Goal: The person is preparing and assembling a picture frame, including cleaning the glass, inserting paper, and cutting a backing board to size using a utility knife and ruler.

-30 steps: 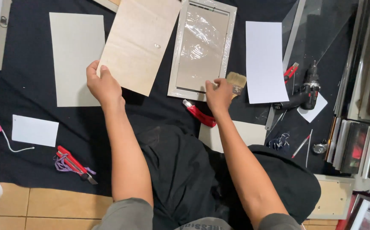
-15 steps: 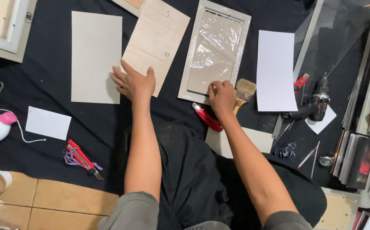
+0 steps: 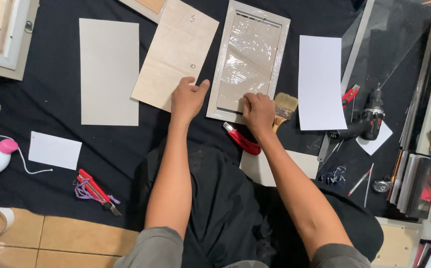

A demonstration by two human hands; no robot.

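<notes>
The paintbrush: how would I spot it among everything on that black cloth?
Start at the white picture frame wrapped in clear plastic, near the middle of the black cloth. At its lower right corner rests the right hand, and the paintbrush lies just right of that hand. Its pale bristles and wooden handle set it apart from the red cutter below.

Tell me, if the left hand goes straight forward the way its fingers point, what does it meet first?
The left hand points up and away, and its fingertips already lie on the light wooden board, so it would probably slide along that board first. The white frame lies just beside this line.
</notes>
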